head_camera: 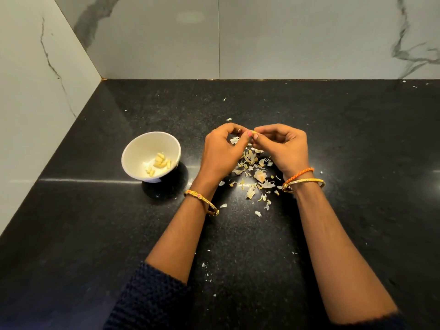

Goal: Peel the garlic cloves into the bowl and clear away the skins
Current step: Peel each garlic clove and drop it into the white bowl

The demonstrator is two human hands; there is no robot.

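My left hand [221,151] and my right hand [283,148] meet fingertip to fingertip above the black counter, both pinching one small garlic clove [253,132], of which only a yellowish tip shows. Under and between my wrists lies a loose heap of pale garlic skins [254,177]. To the left of my left hand stands a white bowl [135,151] with several peeled cloves [160,163] inside.
The black speckled counter [357,144] runs to marble walls at the back and left, forming a corner at the back left. Tiny skin flakes [204,265] are scattered toward the front between my forearms, and a few specks lie near the back wall.
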